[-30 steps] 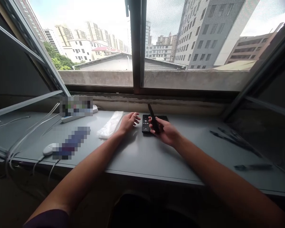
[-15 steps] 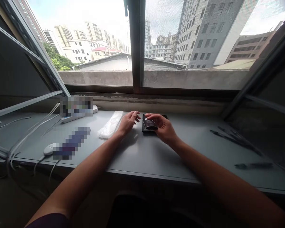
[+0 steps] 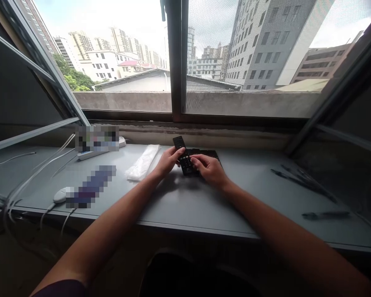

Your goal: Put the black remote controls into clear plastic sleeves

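Note:
A black remote control (image 3: 179, 143) with rows of buttons is tilted up above the desk. My left hand (image 3: 167, 160) is closed around its left side, thumb across the front. At its right edge, my right hand (image 3: 209, 168) has its thumb and fingers drawn together against the remote; its other fingers are curled and partly hidden. Just behind my right hand, a flat black object (image 3: 212, 154) lies on the desk, largely covered by the hand and the remote. To the left of my left hand is a white translucent plastic bag (image 3: 143, 163).
The grey desk (image 3: 185, 210) runs below a window. On the left are a white power strip (image 3: 94, 154), a white rounded plug-like device (image 3: 59, 195), loose cables and blurred-out items. Dark cables (image 3: 303, 183) lie at the right. Metal frame bars slant along both sides.
The remote has been lifted and turned so its buttons face me. My left hand, open and apart before, now grips it. The flat black object behind shows more.

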